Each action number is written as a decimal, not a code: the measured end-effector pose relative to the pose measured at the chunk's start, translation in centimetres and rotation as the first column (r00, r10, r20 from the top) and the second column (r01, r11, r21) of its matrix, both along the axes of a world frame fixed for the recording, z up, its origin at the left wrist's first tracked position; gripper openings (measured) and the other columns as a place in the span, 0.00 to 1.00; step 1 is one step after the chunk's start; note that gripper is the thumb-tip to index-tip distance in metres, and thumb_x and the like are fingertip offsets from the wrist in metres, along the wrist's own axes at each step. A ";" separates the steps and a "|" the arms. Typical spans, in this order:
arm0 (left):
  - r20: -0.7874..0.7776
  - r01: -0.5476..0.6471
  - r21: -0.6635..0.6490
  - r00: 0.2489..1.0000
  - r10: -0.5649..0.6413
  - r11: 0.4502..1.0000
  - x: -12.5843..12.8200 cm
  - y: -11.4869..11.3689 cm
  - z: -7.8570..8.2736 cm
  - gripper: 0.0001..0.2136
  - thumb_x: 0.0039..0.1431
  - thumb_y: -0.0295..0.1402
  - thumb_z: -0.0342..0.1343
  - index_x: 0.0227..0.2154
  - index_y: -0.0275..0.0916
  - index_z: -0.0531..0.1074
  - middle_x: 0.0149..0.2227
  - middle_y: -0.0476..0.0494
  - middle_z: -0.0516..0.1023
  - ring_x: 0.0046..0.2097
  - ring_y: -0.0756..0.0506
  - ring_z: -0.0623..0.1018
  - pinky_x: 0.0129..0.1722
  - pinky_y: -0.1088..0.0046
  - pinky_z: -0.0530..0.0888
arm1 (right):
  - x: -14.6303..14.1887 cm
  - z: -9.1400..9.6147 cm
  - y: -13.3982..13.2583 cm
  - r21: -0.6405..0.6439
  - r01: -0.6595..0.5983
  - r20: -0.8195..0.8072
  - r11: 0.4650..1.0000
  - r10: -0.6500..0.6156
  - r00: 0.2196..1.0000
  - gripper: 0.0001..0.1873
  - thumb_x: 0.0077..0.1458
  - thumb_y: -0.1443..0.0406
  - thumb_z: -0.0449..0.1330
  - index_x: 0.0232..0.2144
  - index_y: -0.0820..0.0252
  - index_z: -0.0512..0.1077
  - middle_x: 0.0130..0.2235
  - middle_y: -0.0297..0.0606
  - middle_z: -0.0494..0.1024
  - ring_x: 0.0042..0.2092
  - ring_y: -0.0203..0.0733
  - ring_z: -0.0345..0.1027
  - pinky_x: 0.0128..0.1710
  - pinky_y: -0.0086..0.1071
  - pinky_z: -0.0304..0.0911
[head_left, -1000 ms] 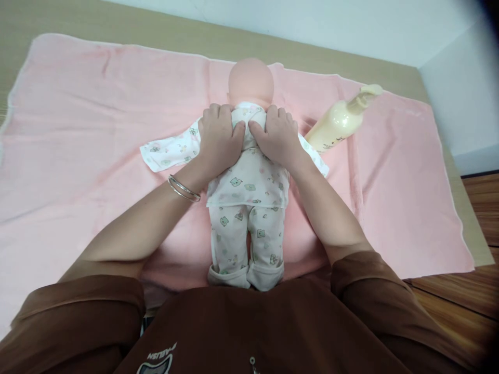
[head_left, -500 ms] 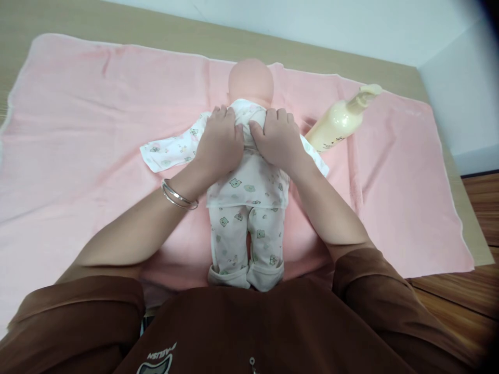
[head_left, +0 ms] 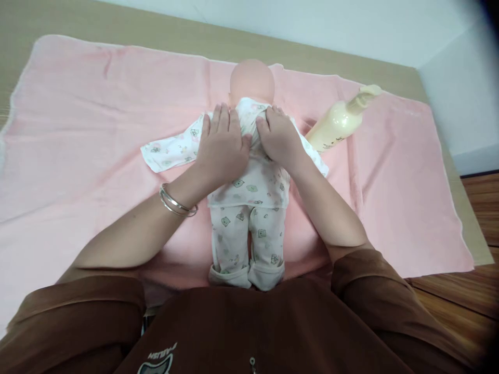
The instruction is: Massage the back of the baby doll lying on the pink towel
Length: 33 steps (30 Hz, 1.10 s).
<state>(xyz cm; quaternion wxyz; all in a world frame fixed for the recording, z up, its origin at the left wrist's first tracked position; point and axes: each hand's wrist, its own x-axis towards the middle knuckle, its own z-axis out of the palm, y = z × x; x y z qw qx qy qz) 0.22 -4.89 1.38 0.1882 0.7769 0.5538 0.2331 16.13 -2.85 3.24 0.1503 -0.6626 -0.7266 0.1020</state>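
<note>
I see open blanket [head_left: 86, 124] at frame left, doll [head_left: 250, 193] lying bottom-to-top, head [head_left: 252, 80] uppermost, left hand [head_left: 224, 145] flat, right hand [head_left: 281, 137] curled, grip unclear

A pale wall [head_left: 331, 28] stands at one o'clock behind a wood-toned table [head_left: 156, 31], with brown floorboards [head_left: 456, 296] (dark-seamed) at four o'clock.

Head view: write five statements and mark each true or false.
1. The bald pinkish doll in white printed clothes has its head farthest from the person's brown fabric top. True.
2. The cream-yellow pump bottle is left of the doll in view. False: right of it.
3. The left hand and right hand touch the doll's upper clothes. True.
4. Silver metal bangles circle the right wrist. False: the left wrist.
5. The pink fabric blanket extends beneath the doll. True.
</note>
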 end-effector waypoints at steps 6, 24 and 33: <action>-0.051 0.039 -0.043 0.998 -0.041 0.998 -0.4 1.3 0.6 0.36 0.75 0.49 0.31 0.75 0.28 0.54 0.79 0.38 0.54 0.80 0.37 0.51 0.81 0.47 0.45 | -0.7 -0.3 -1.6 -0.052 0.017 0.085 0.999 -0.012 0.996 0.36 0.76 0.59 0.44 0.74 0.83 0.52 0.77 0.64 0.54 0.81 0.65 0.43 0.82 0.55 0.42; 0.095 0.005 0.114 0.995 -0.016 0.994 0.3 0.9 -0.2 0.20 0.68 0.22 0.51 0.59 0.38 0.74 0.69 0.38 0.73 0.75 0.35 0.66 0.79 0.49 0.62 | 1.1 0.5 0.0 -0.070 0.006 0.013 0.998 -0.005 1.000 0.33 0.78 0.54 0.40 0.60 0.77 0.71 0.61 0.60 0.77 0.66 0.61 0.70 0.71 0.53 0.63; 0.176 -0.021 0.123 0.984 -0.001 0.992 -1.0 4.7 -2.3 0.07 0.70 0.36 0.49 0.38 0.48 0.72 0.46 0.40 0.81 0.58 0.33 0.78 0.62 0.50 0.73 | -1.6 0.6 -4.6 0.012 -0.133 0.139 0.991 0.130 0.982 0.34 0.74 0.59 0.46 0.73 0.77 0.53 0.76 0.63 0.56 0.79 0.70 0.47 0.79 0.63 0.47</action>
